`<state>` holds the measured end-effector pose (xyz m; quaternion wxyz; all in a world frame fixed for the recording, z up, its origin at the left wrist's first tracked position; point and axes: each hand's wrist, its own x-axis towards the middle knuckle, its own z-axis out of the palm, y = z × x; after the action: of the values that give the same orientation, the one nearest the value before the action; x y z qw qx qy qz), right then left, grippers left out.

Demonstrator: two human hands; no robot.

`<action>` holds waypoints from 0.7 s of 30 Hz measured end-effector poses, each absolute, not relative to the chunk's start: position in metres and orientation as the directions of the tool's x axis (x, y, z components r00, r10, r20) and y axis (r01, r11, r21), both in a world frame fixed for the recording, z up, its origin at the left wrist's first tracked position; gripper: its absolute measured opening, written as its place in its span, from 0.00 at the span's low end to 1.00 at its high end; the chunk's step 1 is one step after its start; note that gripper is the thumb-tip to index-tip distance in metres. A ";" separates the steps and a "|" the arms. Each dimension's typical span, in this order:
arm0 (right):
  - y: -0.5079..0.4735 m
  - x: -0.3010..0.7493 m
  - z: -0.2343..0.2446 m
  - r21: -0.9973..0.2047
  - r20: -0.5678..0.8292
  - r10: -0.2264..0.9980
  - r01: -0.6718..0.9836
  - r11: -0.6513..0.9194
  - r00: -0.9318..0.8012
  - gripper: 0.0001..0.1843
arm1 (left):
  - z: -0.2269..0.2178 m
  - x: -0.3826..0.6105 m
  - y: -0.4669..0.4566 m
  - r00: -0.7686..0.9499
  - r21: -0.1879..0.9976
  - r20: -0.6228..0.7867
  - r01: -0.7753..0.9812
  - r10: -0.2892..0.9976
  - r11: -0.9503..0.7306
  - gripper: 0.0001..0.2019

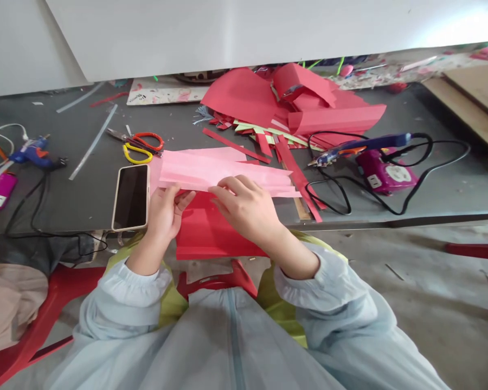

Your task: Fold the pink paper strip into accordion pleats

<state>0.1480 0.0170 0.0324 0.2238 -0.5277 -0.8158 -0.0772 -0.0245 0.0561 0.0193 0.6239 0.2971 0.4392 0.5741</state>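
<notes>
A sheet of pink paper with crease lines lies at the table's front, over other pink paper. My left hand grips its near edge at the left, thumb on top and fingers curled. Close beside it, my right hand pinches the same edge with bent fingers; its fingertips are partly hidden. Below both hands a red sheet of paper hangs past the table edge. A phone with a dark screen lies left of my left hand. Scissors with orange and yellow handles lie behind the phone.
Red paper sheets and cut strips pile up at the back. On the right, a blue glue gun rests by a purple power socket with looping black cable. Another glue gun lies left. Cardboard stands far right.
</notes>
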 end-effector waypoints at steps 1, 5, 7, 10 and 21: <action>0.018 0.148 0.029 -0.091 0.456 0.820 0.898 0.430 -0.347 0.12 | 0.020 -0.024 0.054 -0.055 0.875 -0.228 -0.450 0.972 0.180 0.12; 0.019 0.148 0.021 -0.056 0.494 0.788 0.891 0.450 -0.367 0.14 | 0.023 -0.022 0.045 -0.062 0.875 -0.296 -0.418 0.953 0.245 0.12; 0.019 0.149 0.019 -0.062 0.508 0.771 0.877 0.477 -0.384 0.15 | 0.023 -0.024 0.042 -0.039 0.873 -0.325 -0.397 0.945 0.284 0.12; 0.021 0.152 0.017 -0.071 0.486 0.773 0.864 0.499 -0.406 0.17 | 0.022 -0.031 0.038 0.117 0.867 -0.372 -0.310 0.921 0.390 0.14; 0.017 0.166 0.001 -0.060 0.383 0.762 0.810 0.584 -0.522 0.14 | 0.028 -0.074 0.005 0.531 0.862 -0.020 0.439 0.847 -0.255 0.09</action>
<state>0.1661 0.0172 0.0009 0.1873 -0.4517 -0.8700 -0.0629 -0.0745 0.0050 0.0275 0.4383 0.7571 0.4248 0.2329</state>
